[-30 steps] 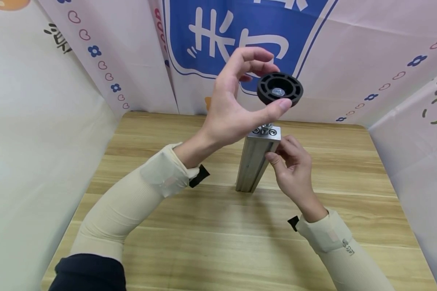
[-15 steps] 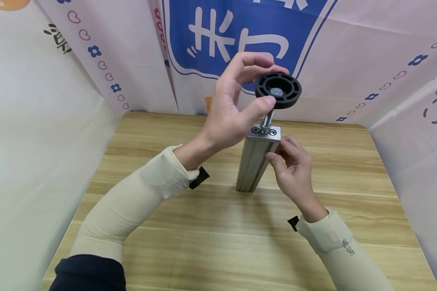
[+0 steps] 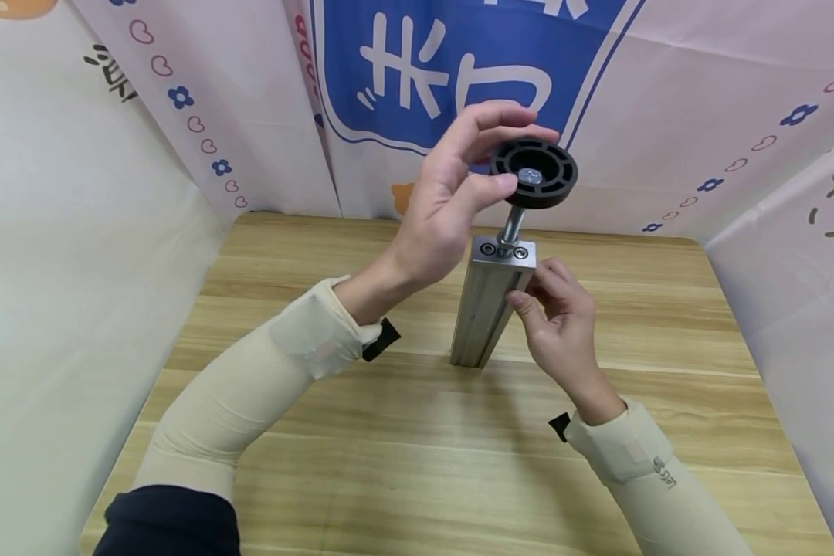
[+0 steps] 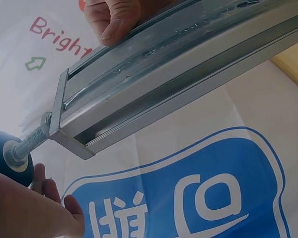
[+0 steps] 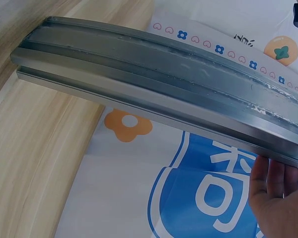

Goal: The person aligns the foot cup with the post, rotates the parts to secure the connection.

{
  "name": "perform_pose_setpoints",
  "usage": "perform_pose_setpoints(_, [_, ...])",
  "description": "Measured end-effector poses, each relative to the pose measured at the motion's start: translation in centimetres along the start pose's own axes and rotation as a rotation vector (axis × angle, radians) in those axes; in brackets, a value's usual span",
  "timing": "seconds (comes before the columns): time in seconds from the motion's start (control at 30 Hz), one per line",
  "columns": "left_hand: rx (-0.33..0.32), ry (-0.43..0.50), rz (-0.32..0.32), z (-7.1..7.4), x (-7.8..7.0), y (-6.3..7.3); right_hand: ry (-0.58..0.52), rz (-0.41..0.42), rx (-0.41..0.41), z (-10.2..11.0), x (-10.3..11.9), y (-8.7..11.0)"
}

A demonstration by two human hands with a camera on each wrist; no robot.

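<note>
An aluminium profile (image 3: 489, 309) stands upright on the table, with a metal end plate (image 3: 503, 259) held by screws on top. From that plate rises a threaded rod (image 3: 513, 225) carrying a black round levelling foot (image 3: 538, 197), with a nut (image 4: 46, 120) against the plate. My left hand (image 3: 438, 208) holds the foot's rim, thumb on the near left and fingers behind it. Lower down, my right hand (image 3: 563, 324) grips the profile's right side near the top. In the right wrist view its fingers (image 5: 275, 178) lie along the profile's edge; the thumb is hidden there.
The wooden table (image 3: 389, 463) carries the profile near its middle. Printed cloth walls (image 3: 667, 116) enclose the table at the back and both sides. A blue printed panel (image 3: 403, 77) is directly behind the hands.
My left thumb has slid leftward along the foot's near rim, uncovering the rod below, and the fingers have shifted right along the far rim. My right hand and the profile stay put.
</note>
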State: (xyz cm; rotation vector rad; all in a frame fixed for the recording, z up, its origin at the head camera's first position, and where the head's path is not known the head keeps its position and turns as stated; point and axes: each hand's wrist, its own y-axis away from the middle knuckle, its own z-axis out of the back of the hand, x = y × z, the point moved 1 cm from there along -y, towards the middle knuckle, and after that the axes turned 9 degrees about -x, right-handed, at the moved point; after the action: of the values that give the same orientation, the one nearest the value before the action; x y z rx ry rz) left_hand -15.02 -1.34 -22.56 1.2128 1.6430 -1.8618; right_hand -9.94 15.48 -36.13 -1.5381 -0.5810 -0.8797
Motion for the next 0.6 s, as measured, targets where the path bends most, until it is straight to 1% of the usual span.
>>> perform_pose_setpoints(0.17, [-0.039, -0.147, -0.094, 0.36, 0.22, -0.02, -0.008, 0.007, 0.000, 0.05, -0.05, -0.02])
perform_pose_setpoints(0.27, [-0.069, -0.216, -0.134, 0.37, 0.29, -0.06, -0.013, 0.011, 0.003, 0.08, -0.09, -0.01])
perform_pose_setpoints(0.47, [-0.120, -0.300, -0.161, 0.25, 0.06, -0.10, -0.016, 0.016, 0.008, 0.12, -0.17, 0.04])
perform_pose_setpoints(0.6, [-0.153, -0.327, -0.171, 0.25, -0.05, -0.07, -0.014, 0.018, 0.009, 0.10, -0.14, 0.06])
